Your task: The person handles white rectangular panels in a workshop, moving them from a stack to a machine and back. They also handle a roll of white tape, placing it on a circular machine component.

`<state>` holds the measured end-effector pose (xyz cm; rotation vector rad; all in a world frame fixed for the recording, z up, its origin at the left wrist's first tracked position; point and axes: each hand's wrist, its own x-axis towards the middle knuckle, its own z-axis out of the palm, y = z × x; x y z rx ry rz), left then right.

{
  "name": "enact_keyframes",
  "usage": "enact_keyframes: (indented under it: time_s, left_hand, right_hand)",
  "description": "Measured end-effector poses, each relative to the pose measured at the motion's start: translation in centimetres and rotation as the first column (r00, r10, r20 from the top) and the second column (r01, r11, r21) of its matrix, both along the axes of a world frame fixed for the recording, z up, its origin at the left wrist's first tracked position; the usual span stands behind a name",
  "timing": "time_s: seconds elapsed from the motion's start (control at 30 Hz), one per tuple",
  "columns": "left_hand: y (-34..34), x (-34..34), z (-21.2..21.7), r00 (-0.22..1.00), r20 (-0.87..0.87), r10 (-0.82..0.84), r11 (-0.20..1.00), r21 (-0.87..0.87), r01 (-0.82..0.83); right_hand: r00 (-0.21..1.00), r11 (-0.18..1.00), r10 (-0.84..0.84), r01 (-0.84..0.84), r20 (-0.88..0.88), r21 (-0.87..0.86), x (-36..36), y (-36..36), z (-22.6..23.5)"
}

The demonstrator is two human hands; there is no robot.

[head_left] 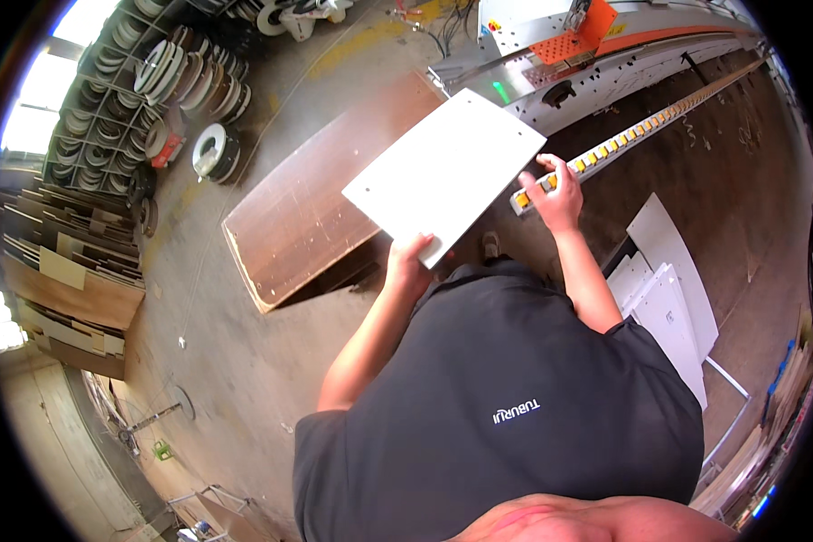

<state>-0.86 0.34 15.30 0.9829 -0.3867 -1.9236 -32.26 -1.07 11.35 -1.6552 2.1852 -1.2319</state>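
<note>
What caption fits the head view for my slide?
Left hand grips a white rectangular panel that partly hides a brown board, right hand open near the panel's edge.

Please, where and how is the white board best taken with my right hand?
Probably midway along the right edge of the white board, from the right, thumb on top, fingers beneath: the board lies flat, your left hand holds its near corner, and your open right hand is beside that edge.

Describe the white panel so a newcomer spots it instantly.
Find the big brown tabletop. Overlapping its right side in view is a white rectangular panel, its near end in the left hand. Unlike the white boards farther right, this one is hand-held.
</note>
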Motion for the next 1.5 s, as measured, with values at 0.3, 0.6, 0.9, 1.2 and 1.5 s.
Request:
enact_keyframes:
  time_s: [0.3,0.6,0.9,1.2,1.5]
  left_hand:
    - [-2.3,-3.0,9.7,0.965,-0.088,-0.249,0.910,-0.363,0.201]
    - [-2.6,-4.9,5.9,0.930,0.267,-0.252,0.923,-0.224,0.314]
    - [1.2,-4.0,-2.5,0.964,0.255,-0.075,0.993,0.110,0.049]
    - [5.6,-3.4,-12.2,0.841,0.521,-0.143,0.972,0.235,0.020]
    - [11.7,0.8,-15.1,0.807,0.583,-0.094,0.941,0.317,-0.119]
  right_hand:
    - [0.927,0.853,0.376,-0.353,-0.015,-0.384,2.3,-6.1,3.6]
    - [-0.185,0.987,-0.151,0.027,0.971,0.159,1.0,-9.0,-6.2]
    - [-0.270,0.929,-0.178,0.271,0.946,0.252,-6.5,-16.3,-13.6]
    - [-0.032,0.847,-0.261,0.472,0.965,0.245,-11.7,-24.6,-15.5]
    - [-0.064,0.806,-0.366,0.478,0.929,0.350,-28.2,-28.7,-17.9]
